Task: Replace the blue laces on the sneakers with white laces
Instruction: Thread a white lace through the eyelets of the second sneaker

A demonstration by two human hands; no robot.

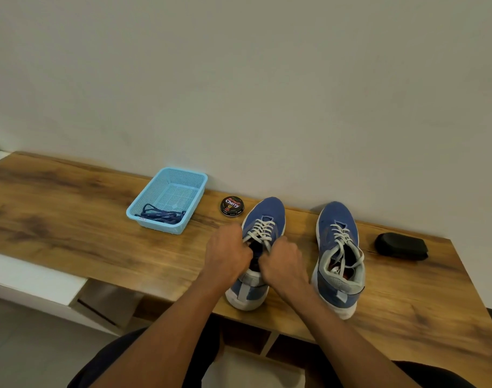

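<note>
Two blue sneakers stand side by side on the wooden table, toes towards the wall. The left sneaker carries a white lace crossed through its eyelets. My left hand and my right hand meet over its opening, each with fingers curled round an end of that white lace. The right sneaker is threaded with white lace too, its loose ends lying over the tongue. Dark blue laces lie bunched in a light blue basket.
A round black shoe-polish tin sits between the basket and the left sneaker. A black pouch lies right of the right sneaker. The table runs along a plain wall; its near edge is close to the sneaker heels.
</note>
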